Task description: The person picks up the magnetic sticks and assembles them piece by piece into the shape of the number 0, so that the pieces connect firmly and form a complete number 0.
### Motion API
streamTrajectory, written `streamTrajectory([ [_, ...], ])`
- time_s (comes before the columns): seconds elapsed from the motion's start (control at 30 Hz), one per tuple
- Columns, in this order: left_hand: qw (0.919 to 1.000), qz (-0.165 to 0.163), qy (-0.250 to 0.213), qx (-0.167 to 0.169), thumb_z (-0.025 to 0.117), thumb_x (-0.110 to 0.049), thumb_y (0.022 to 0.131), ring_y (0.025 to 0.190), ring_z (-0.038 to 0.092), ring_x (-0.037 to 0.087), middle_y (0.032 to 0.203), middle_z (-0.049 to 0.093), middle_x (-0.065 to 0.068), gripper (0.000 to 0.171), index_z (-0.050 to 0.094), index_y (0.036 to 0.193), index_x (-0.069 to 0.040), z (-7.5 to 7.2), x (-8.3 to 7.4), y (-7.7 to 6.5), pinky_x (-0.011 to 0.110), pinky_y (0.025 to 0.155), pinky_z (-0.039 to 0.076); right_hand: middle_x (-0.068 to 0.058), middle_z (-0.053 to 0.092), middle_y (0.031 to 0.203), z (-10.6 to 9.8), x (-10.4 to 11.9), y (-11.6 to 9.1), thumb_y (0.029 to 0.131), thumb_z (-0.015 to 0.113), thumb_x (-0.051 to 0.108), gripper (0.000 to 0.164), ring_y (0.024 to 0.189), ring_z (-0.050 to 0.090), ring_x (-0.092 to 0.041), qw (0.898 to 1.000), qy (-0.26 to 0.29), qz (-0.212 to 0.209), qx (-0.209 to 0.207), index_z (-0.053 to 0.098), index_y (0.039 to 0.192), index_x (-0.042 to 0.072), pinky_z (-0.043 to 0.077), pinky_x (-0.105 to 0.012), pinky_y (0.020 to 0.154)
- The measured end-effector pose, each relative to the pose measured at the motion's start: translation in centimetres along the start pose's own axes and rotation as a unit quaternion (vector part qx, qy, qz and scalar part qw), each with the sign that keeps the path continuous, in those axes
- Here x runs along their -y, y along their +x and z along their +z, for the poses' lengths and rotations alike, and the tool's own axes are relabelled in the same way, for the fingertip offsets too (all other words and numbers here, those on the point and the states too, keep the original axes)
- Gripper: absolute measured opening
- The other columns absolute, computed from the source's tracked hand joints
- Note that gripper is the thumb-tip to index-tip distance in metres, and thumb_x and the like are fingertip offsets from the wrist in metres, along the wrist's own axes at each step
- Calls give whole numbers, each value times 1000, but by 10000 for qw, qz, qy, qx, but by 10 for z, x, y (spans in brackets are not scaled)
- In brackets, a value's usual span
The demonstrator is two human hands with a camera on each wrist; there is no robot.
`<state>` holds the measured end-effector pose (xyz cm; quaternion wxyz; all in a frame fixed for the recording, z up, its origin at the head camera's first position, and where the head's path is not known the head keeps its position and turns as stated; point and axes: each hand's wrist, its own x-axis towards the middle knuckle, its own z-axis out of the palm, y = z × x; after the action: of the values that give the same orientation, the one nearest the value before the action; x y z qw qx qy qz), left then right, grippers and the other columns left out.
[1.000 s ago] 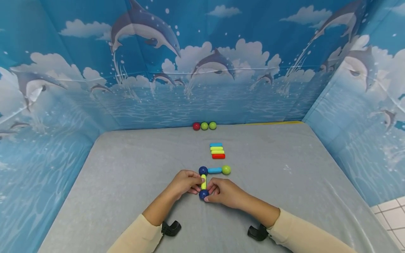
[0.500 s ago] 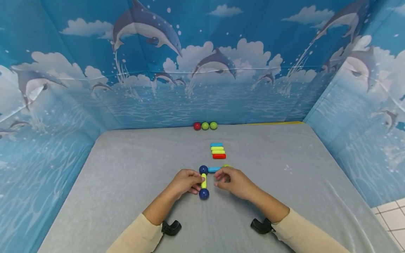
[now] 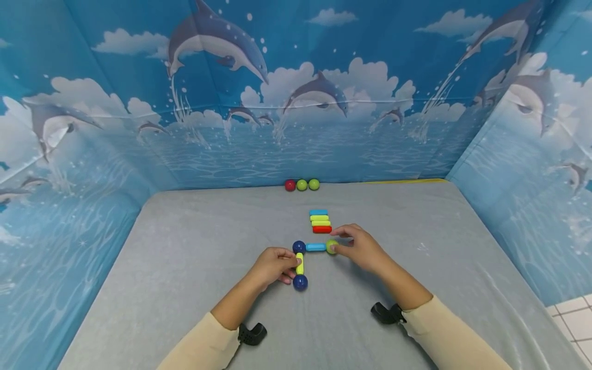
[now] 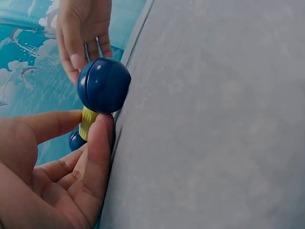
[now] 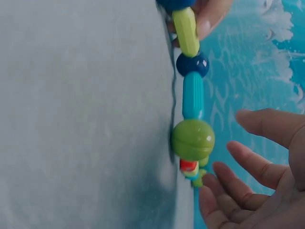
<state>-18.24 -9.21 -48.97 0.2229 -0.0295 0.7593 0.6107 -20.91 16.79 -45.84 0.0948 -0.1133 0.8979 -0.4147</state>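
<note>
The left hand [image 3: 272,267] is being clamped on the yellow stick [image 3: 300,269] between two blue balls [image 3: 300,283] on the worktop [image 3: 222,221]; the right hand [image 3: 363,250] is being held, fingers apart, beside the green ball [image 5: 193,138], probably light, rigid, slippery, best gripped round its middle.

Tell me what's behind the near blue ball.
A yellow rod, held in the left grip, then the far blue ball. The grip hides part of the rod.
</note>
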Motion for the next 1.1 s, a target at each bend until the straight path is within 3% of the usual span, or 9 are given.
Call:
streamTrajectory([
  [0.43, 9991, 95, 373, -149, 70, -21, 93, 58, 61, 11, 85, 69, 8, 27, 71, 108, 1, 1, 0, -2, 24, 50, 55, -9, 66, 123, 3, -15, 13, 94, 72, 24, 35, 110, 61, -23, 9981, 141, 367, 481, 67, 127, 13, 52, -37, 87],
  [0.93, 9983, 170, 535, -135, 70, -24, 93, 59, 62, 12, 90, 71, 8, 27, 71, 109, -2, -3, -3, -1, 24, 50, 53, -8, 67, 120, 3, -18, 12, 95, 72, 25, 34, 108, 63, -22, 9966, 328, 494, 565, 67, 126, 13, 53, -40, 91],
  [1.1, 9961, 380, 692, -398, 67, -23, 95, 62, 60, 13, 90, 71, 9, 20, 72, 104, -6, -12, -6, 2, 26, 53, 50, -7, 67, 120, 3, -22, 13, 95, 72, 25, 33, 106, 62, -20, 9958, 457, 521, 591, 67, 126, 15, 53, -38, 89],
])
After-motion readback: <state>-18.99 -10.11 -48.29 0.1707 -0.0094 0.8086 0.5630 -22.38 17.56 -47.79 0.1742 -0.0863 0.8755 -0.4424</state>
